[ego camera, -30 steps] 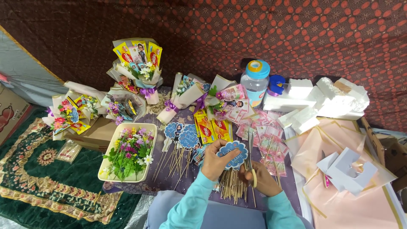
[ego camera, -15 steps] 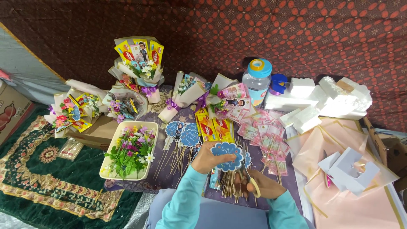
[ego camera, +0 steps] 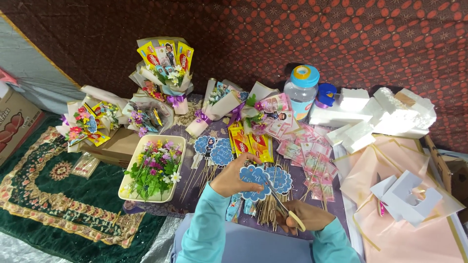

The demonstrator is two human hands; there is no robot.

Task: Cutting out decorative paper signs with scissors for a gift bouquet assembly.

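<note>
My left hand (ego camera: 234, 176) grips a round blue scalloped paper tag (ego camera: 254, 177) by its left edge. A second blue tag (ego camera: 280, 178) sits just right of it. My right hand (ego camera: 306, 217) is closed on scissors (ego camera: 282, 204) with pale handles; their blades point up-left and meet the held tag. Below the tags lies a bunch of thin wooden skewers (ego camera: 267, 214). More blue tags on sticks (ego camera: 214, 150) lie further left on the purple cloth.
A cream tray of artificial flowers (ego camera: 152, 170) sits left of my hands. Snack bouquets (ego camera: 165, 65) stand behind. Pink banknote-like slips (ego camera: 307, 151), a clear jar with a blue lid (ego camera: 301, 90), white foam blocks (ego camera: 375, 114) and pink paper sheets (ego camera: 404, 229) fill the right.
The view has shifted slightly. My left hand has turned the blue tag and moved it a little left; the scissors' blades now reach up to it.
</note>
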